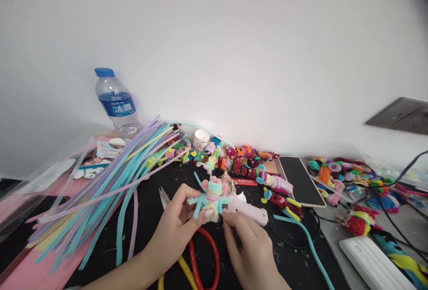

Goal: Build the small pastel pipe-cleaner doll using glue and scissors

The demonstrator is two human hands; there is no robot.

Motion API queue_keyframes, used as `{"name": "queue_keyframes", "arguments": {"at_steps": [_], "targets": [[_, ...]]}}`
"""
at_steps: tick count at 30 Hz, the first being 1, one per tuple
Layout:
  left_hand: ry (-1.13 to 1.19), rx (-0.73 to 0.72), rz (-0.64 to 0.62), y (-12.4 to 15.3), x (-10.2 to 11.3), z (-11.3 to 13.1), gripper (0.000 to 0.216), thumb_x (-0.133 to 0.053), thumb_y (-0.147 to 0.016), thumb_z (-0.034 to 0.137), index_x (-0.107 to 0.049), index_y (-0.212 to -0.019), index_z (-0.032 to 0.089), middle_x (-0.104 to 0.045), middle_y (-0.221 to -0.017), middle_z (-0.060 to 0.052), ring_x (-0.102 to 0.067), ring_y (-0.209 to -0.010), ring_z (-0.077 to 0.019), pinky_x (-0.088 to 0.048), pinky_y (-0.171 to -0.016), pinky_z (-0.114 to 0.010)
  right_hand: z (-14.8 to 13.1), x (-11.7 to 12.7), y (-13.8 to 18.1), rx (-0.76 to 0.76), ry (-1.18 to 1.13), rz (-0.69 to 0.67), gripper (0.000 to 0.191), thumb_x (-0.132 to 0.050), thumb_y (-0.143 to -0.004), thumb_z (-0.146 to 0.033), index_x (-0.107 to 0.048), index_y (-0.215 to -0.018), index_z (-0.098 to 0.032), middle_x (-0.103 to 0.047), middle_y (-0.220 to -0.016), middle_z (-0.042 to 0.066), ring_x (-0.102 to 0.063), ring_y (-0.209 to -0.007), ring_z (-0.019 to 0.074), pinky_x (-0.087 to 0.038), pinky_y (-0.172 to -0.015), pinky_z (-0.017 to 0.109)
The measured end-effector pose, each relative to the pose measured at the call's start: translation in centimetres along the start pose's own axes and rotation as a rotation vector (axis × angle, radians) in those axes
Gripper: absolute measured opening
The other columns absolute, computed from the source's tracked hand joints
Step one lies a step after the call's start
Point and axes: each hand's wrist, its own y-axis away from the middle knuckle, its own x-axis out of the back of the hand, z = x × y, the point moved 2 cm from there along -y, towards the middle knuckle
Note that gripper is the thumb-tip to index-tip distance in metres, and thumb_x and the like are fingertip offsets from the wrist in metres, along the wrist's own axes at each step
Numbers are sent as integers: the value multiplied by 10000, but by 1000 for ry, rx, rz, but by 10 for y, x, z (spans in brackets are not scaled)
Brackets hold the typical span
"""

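Observation:
A small pipe-cleaner doll [211,197] in pale turquoise, pink and yellow is pinched between the thumb and fingers of my left hand [183,218]. It has pink round ears and thin turquoise arms. Close to its lower right side, the fingertips of my right hand [249,243] are pressed together; whatever they hold is hidden. Behind that hand lies a pale pink glue gun [245,209]. Under my left hand rest scissors [204,254] with red and yellow handles, their blade tips showing to the left.
Pastel pipe cleaners [110,192] lie bundled at left before a water bottle [117,102]. Finished pipe-cleaner figures [237,165] line the wall. A phone [301,180], a white power strip-like box [371,261] and black cables [384,203] are at right. A loose turquoise pipe cleaner [310,241] curves nearby.

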Motion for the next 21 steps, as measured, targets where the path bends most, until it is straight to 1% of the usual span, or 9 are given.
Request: {"name": "queue_keyframes", "arguments": {"at_steps": [3,5,7,9,11,13,15,18,21], "targets": [[-23,-29,29,1,0,0,189,-631,-778,280,-468,-866,242,-537,-892,29,-561,-863,-140,-455,-769,-247,-1,-1,-1,-83,-32,-44,146,-436,-867,-98,-553,-867,-185,-636,-755,50,-598,-669,171,-465,-613,264],[-11,-33,24,1,0,1,179,-625,-780,274,-469,-858,237,-523,-893,24,-557,-864,-145,-458,-770,-255,-2,0,-3,-154,-126,-83,151,-419,-877,-131,-552,-824,-179,-610,-721,41,-565,-639,160,-439,-585,254],[-2,-43,14,1,0,1,176,-624,-781,278,-471,-854,233,-511,-890,20,-553,-848,-146,-459,-759,-259,-1,0,-6,-265,-293,-133,197,-423,-890,-195,-534,-728,-176,-570,-651,23,-519,-592,142,-402,-544,238],[-5,-53,20,0,1,2,188,-635,-771,289,-477,-854,230,-509,-891,15,-548,-846,-152,-457,-753,-265,1,-2,-8,-422,-526,-204,270,-451,-894,-297,-504,-659,-176,-520,-580,-4,-453,-516,111,-356,-483,216],[-3,-47,28,0,2,2,211,-654,-754,298,-483,-856,228,-515,-897,10,-546,-850,-158,-453,-751,-269,4,-5,-8,-588,-757,-277,322,-496,-871,-410,-502,-655,-171,-494,-545,-26,-375,-441,76,-299,-420,196],[22,-25,20,0,3,3,231,-668,-743,305,-481,-852,227,-521,-896,14,-547,-834,-152,-448,-736,-262,6,-8,-7,-711,-918,-314,354,-546,-829,-481,-518,-678,-162,-497,-529,-38,-316,-390,50,-246,-376,180],[59,-1,9,-1,3,3,246,-677,-734,317,-472,-837,225,-529,-860,23,-546,-800,-144,-441,-709,-251,8,-10,-6,-771,-1016,-317,362,-585,-802,-494,-534,-690,-153,-520,-523,-37,-302,-364,36,-217,-354,172],[112,49,-17,-2,2,2,276,-688,-723,333,-454,-815,220,-566,-814,24,-552,-777,-146,-433,-694,-250,9,-12,-5,-814,-1128,-298,347,-627,-784,-470,-551,-688,-145,-540,-520,-35,-300,-349,26,-200,-340,166],[169,73,-41,-2,2,0,285,-689,-727,331,-443,-819,219,-586,-820,24,-558,-780,-142,-427,-695,-246,9,-11,-5,-834,-1207,-289,327,-661,-766,-441,-567,-678,-140,-543,-519,-35,-328,-367,30,-216,-351,165]]}}
